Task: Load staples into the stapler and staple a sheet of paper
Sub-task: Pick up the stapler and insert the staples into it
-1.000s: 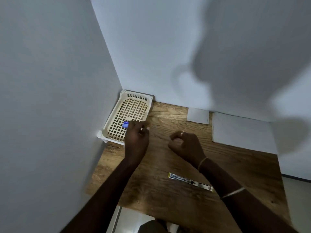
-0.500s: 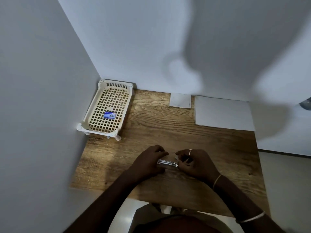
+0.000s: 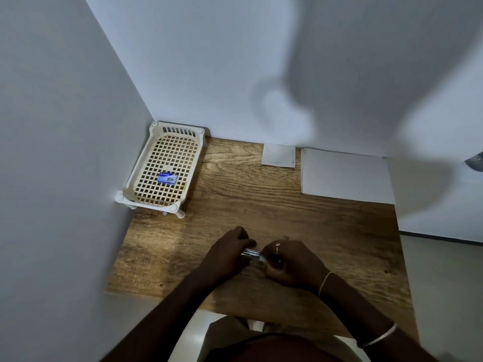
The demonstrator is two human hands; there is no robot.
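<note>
your left hand (image 3: 226,254) and right hand (image 3: 290,262) both grip the stapler (image 3: 251,253) low over the desk (image 3: 261,205), fingers hiding all but a shiny sliver between them.

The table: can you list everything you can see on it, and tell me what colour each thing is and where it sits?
table: one, brown wood, set into a corner of white walls
basket: one, cream plastic with a grid bottom, far left corner against the wall
staple box: one, blue, small, lying inside the basket
small paper: one, white, at the back edge, middle
big paper sheets: one stack, white, back right; I cannot count the sheets
stapler: one, shiny metal, near the front, mostly hidden between the hands
left hand: one, gripping the stapler's left end
right hand: one, wearing a ring, gripping the stapler's right end; bangles on that arm
</note>
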